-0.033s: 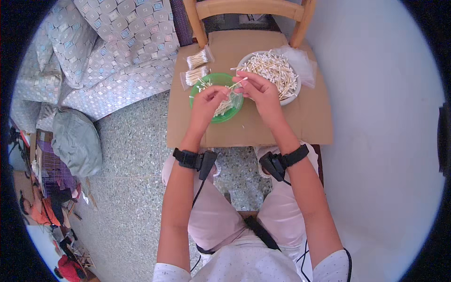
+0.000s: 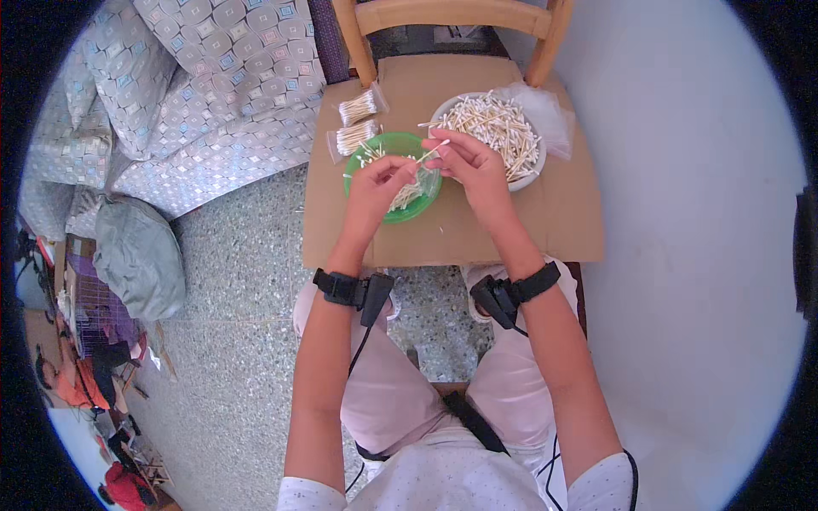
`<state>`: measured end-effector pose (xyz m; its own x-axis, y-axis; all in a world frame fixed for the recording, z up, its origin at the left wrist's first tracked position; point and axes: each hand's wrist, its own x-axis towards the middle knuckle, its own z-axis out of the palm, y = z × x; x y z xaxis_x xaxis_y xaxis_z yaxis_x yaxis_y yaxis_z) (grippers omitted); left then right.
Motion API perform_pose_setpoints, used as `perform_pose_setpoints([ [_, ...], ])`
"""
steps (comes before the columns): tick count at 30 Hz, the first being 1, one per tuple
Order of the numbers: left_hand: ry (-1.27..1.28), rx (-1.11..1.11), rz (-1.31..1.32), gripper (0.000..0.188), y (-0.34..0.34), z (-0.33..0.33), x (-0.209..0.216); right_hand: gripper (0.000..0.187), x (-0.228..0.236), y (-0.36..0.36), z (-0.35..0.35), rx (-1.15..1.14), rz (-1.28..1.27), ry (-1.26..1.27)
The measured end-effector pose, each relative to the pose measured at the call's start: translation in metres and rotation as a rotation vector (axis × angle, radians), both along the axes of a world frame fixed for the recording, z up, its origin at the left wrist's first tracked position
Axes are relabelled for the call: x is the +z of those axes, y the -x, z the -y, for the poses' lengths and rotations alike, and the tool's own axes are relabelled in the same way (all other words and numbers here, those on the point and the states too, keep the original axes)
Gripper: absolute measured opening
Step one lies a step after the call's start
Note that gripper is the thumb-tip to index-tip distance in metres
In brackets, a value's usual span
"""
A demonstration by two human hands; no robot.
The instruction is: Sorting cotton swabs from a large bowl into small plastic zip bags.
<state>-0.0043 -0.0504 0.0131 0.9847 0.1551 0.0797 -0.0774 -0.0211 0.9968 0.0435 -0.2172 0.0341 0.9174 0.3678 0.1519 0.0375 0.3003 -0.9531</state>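
Both hands work over a flat sheet of brown cardboard (image 2: 545, 213) laid across the seat of a wooden chair (image 2: 452, 17). The left hand (image 2: 375, 192) hovers above a round green plastic bowl (image 2: 362, 183), its fingertips pinched together on what looks like a thin cotton swab. The right hand (image 2: 477, 170) is just beside it, thumb and forefinger closed on a cotton swab (image 2: 433, 152) that slants up towards the left, white-tipped with a pale stick. More swabs lie loose in the green bowl.

Right of the green bowl, touching the right hand's far side, sits a round white bowl (image 2: 532, 177) heaped with a tangled pile of swabs. A crumpled clear plastic bag (image 2: 554, 119) lies against its far right edge. At the far left of the cardboard lie two small clear packets of swabs (image 2: 358, 119), rectangular and bundled tight, one behind the other.

Each wrist bears a black strap with a small black device. To the left is a quilted fabric (image 2: 213, 85) with a diamond pattern, and below it a speckled terrazzo floor (image 2: 239, 298).
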Motion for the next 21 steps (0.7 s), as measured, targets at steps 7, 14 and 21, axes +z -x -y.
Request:
perform_pose_setpoints([
  [7,-0.090,0.108,0.071,0.014,-0.001,0.000,0.000,0.029,-0.004,-0.004,0.001,0.019,-0.047,-0.010],
  [14,-0.428,0.072,0.090,0.031,0.004,0.006,0.018,0.023,-0.008,-0.005,0.000,-0.058,0.042,-0.025],
  [21,-1.081,-0.049,0.256,0.071,0.006,0.013,-0.005,0.019,-0.006,-0.003,0.004,-0.509,0.343,0.653],
])
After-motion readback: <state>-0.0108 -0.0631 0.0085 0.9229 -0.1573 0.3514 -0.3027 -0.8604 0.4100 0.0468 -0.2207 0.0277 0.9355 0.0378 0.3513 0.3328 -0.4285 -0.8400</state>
